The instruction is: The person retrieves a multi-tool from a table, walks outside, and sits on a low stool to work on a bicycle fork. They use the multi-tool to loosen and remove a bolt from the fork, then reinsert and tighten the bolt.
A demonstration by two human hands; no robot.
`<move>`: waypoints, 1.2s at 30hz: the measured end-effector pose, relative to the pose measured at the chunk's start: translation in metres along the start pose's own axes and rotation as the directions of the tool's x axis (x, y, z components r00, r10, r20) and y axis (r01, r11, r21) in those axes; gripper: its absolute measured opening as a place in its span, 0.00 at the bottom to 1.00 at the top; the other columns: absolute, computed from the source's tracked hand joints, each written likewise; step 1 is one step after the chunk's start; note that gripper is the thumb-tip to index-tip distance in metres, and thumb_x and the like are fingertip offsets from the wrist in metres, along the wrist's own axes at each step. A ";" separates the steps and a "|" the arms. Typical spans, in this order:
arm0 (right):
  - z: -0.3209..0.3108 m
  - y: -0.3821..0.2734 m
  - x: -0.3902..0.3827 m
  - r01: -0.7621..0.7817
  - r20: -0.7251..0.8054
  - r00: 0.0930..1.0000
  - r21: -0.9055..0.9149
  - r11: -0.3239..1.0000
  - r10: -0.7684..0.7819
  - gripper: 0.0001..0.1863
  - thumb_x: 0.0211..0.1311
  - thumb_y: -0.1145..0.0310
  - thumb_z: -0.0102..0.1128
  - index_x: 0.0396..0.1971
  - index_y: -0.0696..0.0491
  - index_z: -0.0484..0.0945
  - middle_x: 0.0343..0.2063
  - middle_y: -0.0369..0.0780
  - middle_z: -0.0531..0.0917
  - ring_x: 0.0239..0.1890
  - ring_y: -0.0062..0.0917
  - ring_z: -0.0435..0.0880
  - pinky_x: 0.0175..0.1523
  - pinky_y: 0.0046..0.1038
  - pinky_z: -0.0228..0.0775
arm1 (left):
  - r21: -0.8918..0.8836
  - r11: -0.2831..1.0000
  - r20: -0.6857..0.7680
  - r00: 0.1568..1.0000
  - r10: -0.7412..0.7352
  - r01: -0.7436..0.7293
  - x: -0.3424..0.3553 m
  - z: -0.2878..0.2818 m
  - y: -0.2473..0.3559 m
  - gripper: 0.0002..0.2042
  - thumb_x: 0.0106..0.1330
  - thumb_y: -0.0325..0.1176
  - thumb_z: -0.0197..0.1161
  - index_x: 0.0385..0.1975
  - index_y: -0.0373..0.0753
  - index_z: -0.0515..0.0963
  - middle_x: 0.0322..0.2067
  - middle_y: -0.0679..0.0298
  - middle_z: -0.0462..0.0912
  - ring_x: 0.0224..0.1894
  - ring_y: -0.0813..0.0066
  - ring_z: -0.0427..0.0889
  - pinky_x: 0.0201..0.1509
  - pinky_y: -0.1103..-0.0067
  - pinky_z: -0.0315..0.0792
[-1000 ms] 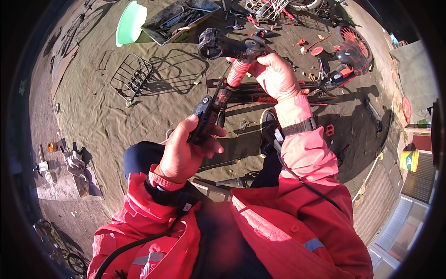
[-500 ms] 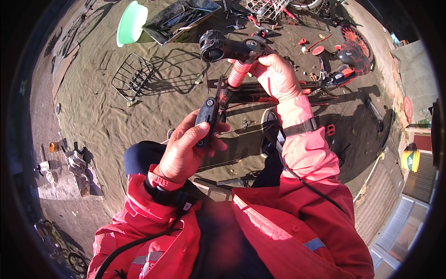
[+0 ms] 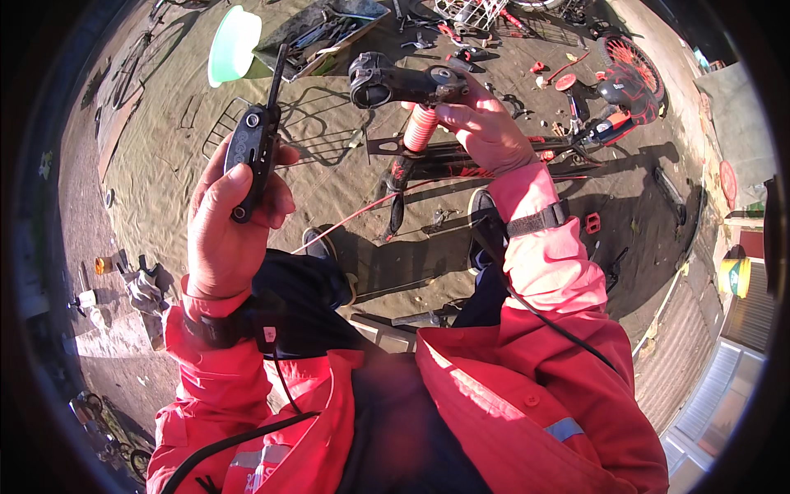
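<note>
My left hand (image 3: 239,214) grips a black folding multi-tool (image 3: 253,156), held up at the left with one long hex key folded out and pointing away. My right hand (image 3: 485,132) is closed around the rear of a black bicycle stem (image 3: 407,85), fingers partly hidden behind it. The stem sits on top of a red ribbed stack of spacers (image 3: 420,128) above a black and red bicycle frame (image 3: 453,165). The frame lies stretched to the right, its saddle (image 3: 629,97) at the far end. The multi-tool is well apart from the stem.
A pale green basin (image 3: 234,46) and a tray of tools (image 3: 329,37) stand at the far left. A wire rack (image 3: 226,128) lies partly behind my left hand. A red pedal (image 3: 592,223) and loose parts lie on the cloth. A yellow bucket (image 3: 734,278) stands right.
My left hand has moved left and up with the multi-tool, away from the stem and frame. My right hand stays on the stem, its fingers slightly shifted.
</note>
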State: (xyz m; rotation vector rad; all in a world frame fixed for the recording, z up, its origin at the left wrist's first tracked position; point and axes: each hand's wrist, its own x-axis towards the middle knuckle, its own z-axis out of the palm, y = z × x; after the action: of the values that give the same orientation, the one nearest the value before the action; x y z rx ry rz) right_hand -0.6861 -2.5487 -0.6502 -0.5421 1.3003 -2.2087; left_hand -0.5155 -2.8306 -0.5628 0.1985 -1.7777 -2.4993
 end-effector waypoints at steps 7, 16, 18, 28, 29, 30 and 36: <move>0.005 0.003 0.004 0.053 -0.130 0.989 -0.147 0.988 -0.072 0.19 0.66 0.72 0.69 0.54 0.57 0.76 0.33 0.40 0.84 0.33 0.30 0.86 0.49 0.34 0.77 | -0.023 0.999 -0.015 0.999 -0.028 0.028 -0.003 -0.003 -0.006 0.28 0.71 0.42 0.58 0.64 0.29 0.69 0.50 0.49 0.83 0.32 0.74 0.85 0.31 0.84 0.74; 0.001 -0.009 -0.001 0.034 0.058 0.998 -0.129 0.991 -0.027 0.15 0.69 0.71 0.65 0.52 0.58 0.77 0.34 0.40 0.86 0.35 0.29 0.87 0.50 0.33 0.77 | -0.062 0.985 0.024 0.987 -0.158 0.159 -0.019 0.009 -0.029 0.29 0.71 0.46 0.58 0.66 0.32 0.69 0.50 0.49 0.84 0.38 0.67 0.88 0.39 0.79 0.75; 0.001 -0.007 0.000 0.038 0.025 0.999 -0.124 0.992 -0.035 0.14 0.69 0.71 0.64 0.51 0.58 0.77 0.34 0.40 0.86 0.35 0.29 0.87 0.50 0.33 0.77 | -0.099 0.971 0.090 0.974 -0.210 0.219 -0.023 0.012 -0.036 0.30 0.71 0.48 0.59 0.65 0.32 0.69 0.51 0.50 0.84 0.41 0.66 0.88 0.43 0.78 0.73; 0.004 -0.010 0.001 0.038 0.092 0.996 -0.169 0.985 -0.023 0.14 0.68 0.67 0.66 0.48 0.58 0.77 0.32 0.41 0.86 0.34 0.30 0.87 0.51 0.33 0.75 | -0.224 0.903 0.218 0.922 -0.321 0.367 -0.036 0.030 -0.065 0.30 0.69 0.45 0.64 0.64 0.31 0.70 0.54 0.48 0.83 0.47 0.65 0.86 0.48 0.76 0.73; 0.004 -0.011 0.000 0.036 0.090 0.996 -0.170 0.985 -0.021 0.14 0.68 0.67 0.66 0.48 0.58 0.77 0.32 0.41 0.86 0.33 0.30 0.86 0.52 0.33 0.75 | -0.222 0.898 0.216 0.917 -0.334 0.380 -0.036 0.034 -0.067 0.31 0.68 0.45 0.64 0.64 0.30 0.70 0.54 0.46 0.82 0.47 0.64 0.86 0.48 0.75 0.74; 0.005 -0.010 0.000 0.036 0.091 0.996 -0.163 0.986 -0.021 0.15 0.68 0.67 0.66 0.49 0.58 0.77 0.32 0.40 0.86 0.34 0.29 0.86 0.52 0.33 0.75 | -0.220 0.893 0.214 0.913 -0.347 0.392 -0.037 0.037 -0.068 0.31 0.67 0.45 0.65 0.64 0.29 0.70 0.54 0.45 0.82 0.46 0.62 0.86 0.48 0.75 0.75; 0.008 -0.009 -0.001 0.022 0.008 1.000 -0.133 0.991 -0.021 0.14 0.68 0.68 0.65 0.48 0.58 0.78 0.34 0.40 0.85 0.36 0.28 0.86 0.52 0.34 0.74 | -0.257 0.831 0.289 0.860 -0.420 0.493 -0.035 0.055 -0.069 0.29 0.67 0.40 0.69 0.63 0.33 0.69 0.55 0.50 0.81 0.50 0.64 0.85 0.50 0.75 0.75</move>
State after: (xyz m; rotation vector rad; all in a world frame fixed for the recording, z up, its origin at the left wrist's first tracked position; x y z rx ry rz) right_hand -0.6827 -2.5496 -0.6391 -0.6152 1.4526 -2.1458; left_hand -0.4873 -2.7518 -0.6083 0.3832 -1.4842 -3.2326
